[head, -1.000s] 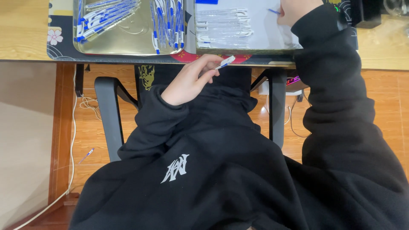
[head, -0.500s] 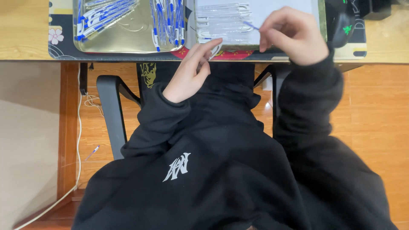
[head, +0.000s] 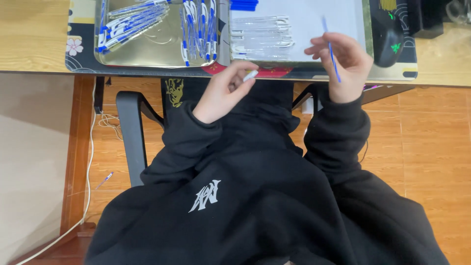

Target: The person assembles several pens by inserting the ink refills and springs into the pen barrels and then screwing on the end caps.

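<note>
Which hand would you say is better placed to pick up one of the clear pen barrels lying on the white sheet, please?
Probably the left hand: the barrels lie just beyond it, and it holds only a small white piece, while the right hand grips a blue refill.

A wooden desk is running along the top of the view, carrying a dark desk mat with a flower print at its left end. On the mat a metal tray of blue-and-white pens is sitting beside a white tray of clear pen barrels. A black computer mouse is lying just right of the white tray.
</note>
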